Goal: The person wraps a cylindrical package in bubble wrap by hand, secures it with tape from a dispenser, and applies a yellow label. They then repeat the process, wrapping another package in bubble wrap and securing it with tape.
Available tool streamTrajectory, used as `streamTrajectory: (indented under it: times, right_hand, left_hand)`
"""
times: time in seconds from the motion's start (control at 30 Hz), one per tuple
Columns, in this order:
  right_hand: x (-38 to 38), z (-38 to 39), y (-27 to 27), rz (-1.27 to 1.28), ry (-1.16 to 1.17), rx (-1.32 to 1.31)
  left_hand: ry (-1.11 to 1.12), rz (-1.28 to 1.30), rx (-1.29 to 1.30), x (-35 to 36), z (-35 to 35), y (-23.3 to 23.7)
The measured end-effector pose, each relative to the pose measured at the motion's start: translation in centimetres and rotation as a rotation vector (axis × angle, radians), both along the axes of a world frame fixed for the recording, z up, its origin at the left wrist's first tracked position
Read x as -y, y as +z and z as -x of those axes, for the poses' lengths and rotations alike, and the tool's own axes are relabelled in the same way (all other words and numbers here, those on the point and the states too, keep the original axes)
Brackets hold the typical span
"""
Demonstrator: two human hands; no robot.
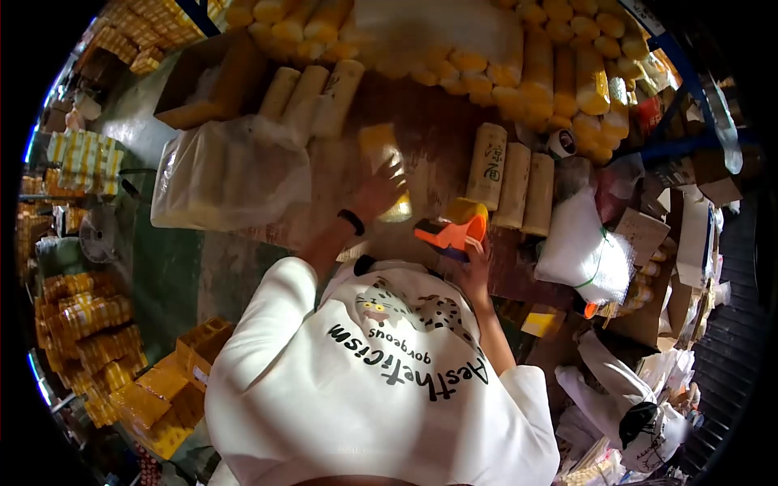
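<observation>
My left hand [382, 193], a black band at its wrist, lies over a yellow-and-pale wrapped package [377, 141] on the brown table. Its fingers are spread and slightly blurred, and they cover the package's middle. In my right hand [478, 263] is an orange tape dispenser [442, 236] with a roll of yellowish tape on it, held close to the table's near edge. The dispenser is just right of the package's lower end.
Pale cylindrical packs with dark lettering [486, 166] stand to the right. On the left are a plastic-covered bundle [231, 174], more pale rolls [339, 97] and a cardboard box [207, 81]. Yellow-capped packs [486, 77] line the back. A bubble-wrapped bundle [579, 243] sits far right.
</observation>
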State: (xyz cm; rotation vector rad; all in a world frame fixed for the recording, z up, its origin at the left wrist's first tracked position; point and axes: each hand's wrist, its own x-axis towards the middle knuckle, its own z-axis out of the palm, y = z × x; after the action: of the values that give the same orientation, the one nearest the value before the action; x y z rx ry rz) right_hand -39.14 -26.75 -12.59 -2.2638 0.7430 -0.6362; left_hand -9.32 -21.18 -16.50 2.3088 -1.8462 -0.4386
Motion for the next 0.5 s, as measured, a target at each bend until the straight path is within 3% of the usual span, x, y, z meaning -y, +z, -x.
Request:
streamTrajectory:
  times: [0.03,0.13,0.27,0.33,0.5]
  right_hand:
    - [0.1,-0.3,-0.3,0.143,0.012,0.053]
    - [-0.2,-2.3,2.7,0.121,0.110,0.063]
    - [-0.5,-3.9,4.3,0.162,0.167,-0.050]
    - [-0.9,-4.5,5.0,0.228,0.201,-0.070]
    - [-2.5,-7.1,5.4,-0.266,0.110,-0.301]
  left_hand:
    - [0.048,0.425,-0.398,-0.6,0.8,1.6]
    - [-0.030,0.365,-1.213,-2.0,1.4,11.3]
    - [-0.111,0.014,-1.329,-3.8,-0.9,12.3]
    - [-0.044,-0.022,-1.536,-4.3,-2.4,9.9]
    - [0.414,-0.203,-1.838,-4.1,-5.8,7.8]
